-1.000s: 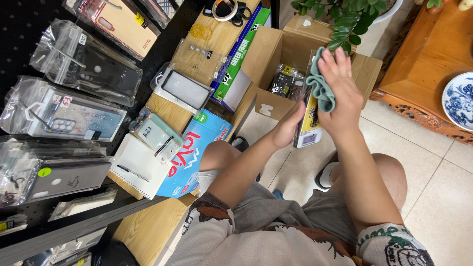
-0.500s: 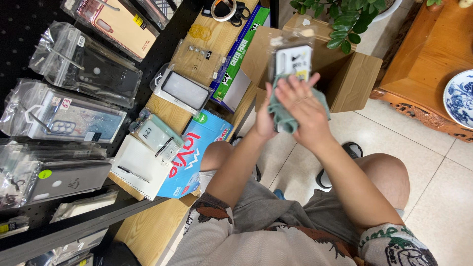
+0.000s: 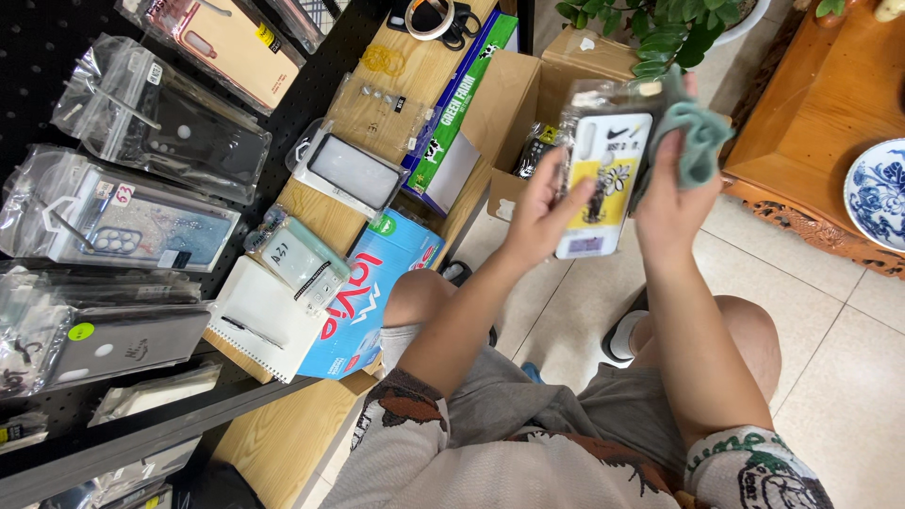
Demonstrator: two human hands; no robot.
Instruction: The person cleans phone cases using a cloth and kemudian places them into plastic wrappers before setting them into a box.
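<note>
Tiled floor of pale square slabs, seen from above a seated person's bare knees; black pegboard display at left, hung with phone cases in clear plastic sleeves.

Item in hand: white and yellow phone case in a crinkled clear plastic sleeve, printed side facing the camera, held upright and raised above the floor, just in front of an open brown cardboard box that holds more packaged goods.

Left hand: closed on the left edge of the packaged case, thumb across its face, fingers behind.

Right hand: bunched round a crumpled grey-green cloth, pressing it against the right edge of the sleeve; cloth and sleeve touching.

Surroundings: wooden counter at far left bearing a blue and green carton, a roll of tape with black scissors and flat packets; nearer, a blue printed carton carrying a white spiral notepad with a pen and a pale green boxed case; potted green plant at far centre; carved wooden table at right with a blue and white porcelain plate.

Risks, as judged: the grip holds one edge only, so firm pressure from the cloth could twist the slick sleeve out of the fingers and drop it to the tiles; hard rubbing could crease or split the thin plastic.
</note>
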